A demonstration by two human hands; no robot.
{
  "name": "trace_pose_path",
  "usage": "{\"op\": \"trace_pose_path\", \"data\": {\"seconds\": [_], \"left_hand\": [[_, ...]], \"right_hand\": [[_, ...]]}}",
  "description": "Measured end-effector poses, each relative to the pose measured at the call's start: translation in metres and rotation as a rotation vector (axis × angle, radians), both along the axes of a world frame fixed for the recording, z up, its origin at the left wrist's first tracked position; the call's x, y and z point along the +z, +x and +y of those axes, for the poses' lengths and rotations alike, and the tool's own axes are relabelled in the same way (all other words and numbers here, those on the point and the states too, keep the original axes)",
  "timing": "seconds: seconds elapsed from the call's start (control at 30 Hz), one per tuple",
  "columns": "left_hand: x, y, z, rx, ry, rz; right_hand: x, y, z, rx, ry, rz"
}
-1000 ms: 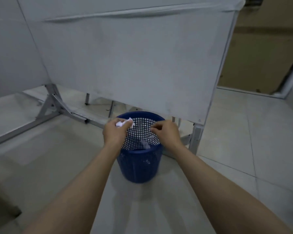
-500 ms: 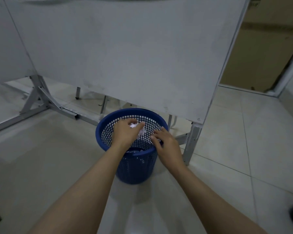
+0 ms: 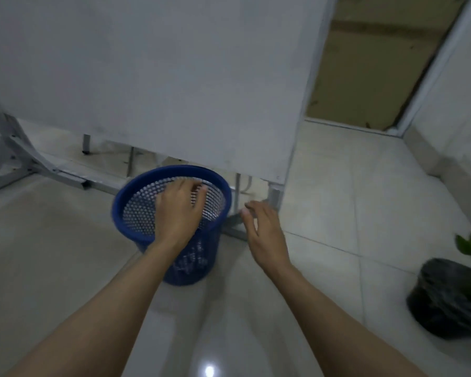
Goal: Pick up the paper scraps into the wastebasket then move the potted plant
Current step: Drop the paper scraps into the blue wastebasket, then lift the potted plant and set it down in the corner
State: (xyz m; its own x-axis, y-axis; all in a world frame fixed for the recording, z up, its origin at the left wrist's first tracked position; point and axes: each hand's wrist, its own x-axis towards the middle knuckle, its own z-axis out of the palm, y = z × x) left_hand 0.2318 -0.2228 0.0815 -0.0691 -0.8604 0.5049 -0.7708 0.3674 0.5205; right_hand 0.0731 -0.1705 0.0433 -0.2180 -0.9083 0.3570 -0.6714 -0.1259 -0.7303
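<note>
A blue mesh wastebasket [image 3: 136, 197] stands on the tiled floor below a white panel. My left hand [image 3: 178, 210] hovers palm down over its mouth, fingers spread, with no paper visible in it. My right hand [image 3: 264, 229] is open just right of the basket's rim, holding nothing. Pale paper scraps show faintly through the mesh low in the basket. The potted plant [image 3: 446, 297], a dark pot with green leaves, sits on the floor at the right edge, well apart from both hands.
A large white panel [image 3: 152, 77] on a grey metal frame [image 3: 14, 156] stands right behind the basket, its post [image 3: 275, 194] near my right hand. A brown doorway [image 3: 365, 63] lies at the back right. Pale floor tiles [image 3: 365, 202] stretch between basket and plant.
My left hand no longer shows the white scrap it held and now has its fingers spread over the basket. My right hand has drawn off to the right. The view swung right, revealing the plant.
</note>
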Motion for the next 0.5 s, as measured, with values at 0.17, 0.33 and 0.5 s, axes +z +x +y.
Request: {"op": "trace_pose_path", "data": {"seconds": [0.17,0.33,0.5], "left_hand": [[0.005,-0.087,0.035,-0.208,-0.097,-0.015],[0.001,-0.223,0.087,-0.367,0.066,0.140],[-0.021,-0.317,0.141,-0.358,0.370,0.398]], "right_hand": [[0.007,-0.097,0.050,-0.155,0.132,0.024],[0.007,-0.201,0.120,-0.316,0.197,-0.001],[-0.019,-0.253,0.177,-0.361,0.250,-0.046]]}}
